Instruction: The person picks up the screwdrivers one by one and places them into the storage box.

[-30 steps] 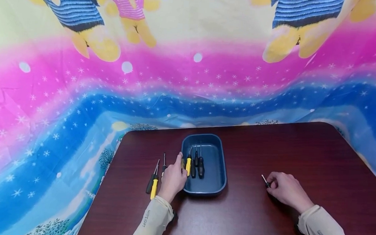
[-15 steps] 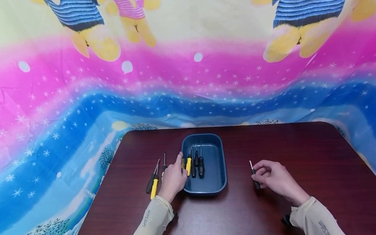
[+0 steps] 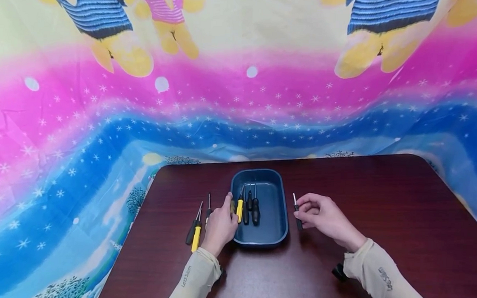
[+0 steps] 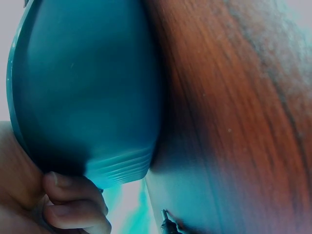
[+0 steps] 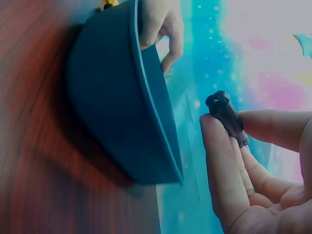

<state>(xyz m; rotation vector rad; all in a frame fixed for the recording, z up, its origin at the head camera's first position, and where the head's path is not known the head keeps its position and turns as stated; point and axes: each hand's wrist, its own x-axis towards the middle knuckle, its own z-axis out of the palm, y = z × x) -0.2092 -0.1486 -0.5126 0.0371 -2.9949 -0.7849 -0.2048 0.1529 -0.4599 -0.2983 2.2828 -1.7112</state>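
My left hand (image 3: 221,224) grips the left rim of a dark blue rectangular bin (image 3: 274,225), fingers curled over the edge. Inside the bin lie a yellow-handled screwdriver (image 3: 240,211) and several black-handled screwdrivers (image 3: 256,213), shafts pointing away. Just right of the bin, my right hand (image 3: 329,219) pinches a small screwdriver (image 3: 298,222) between thumb and fingers, its bright tip up. The right wrist view shows the end of its dark handle (image 5: 226,117), raised beside the bin's wall.
Left of the bin, a black-handled screwdriver (image 3: 191,235) and a yellow-handled one (image 3: 196,239) lie side by side on the dark red wooden table (image 3: 382,192). Another screwdriver (image 3: 209,206) there is partly hidden by my left hand. A printed cloth (image 3: 209,93) hangs behind the table.
My right hand has carried the small screwdriver leftward and slightly away from me, from the table's right side to beside the bin. My left hand and the bin have stayed put.
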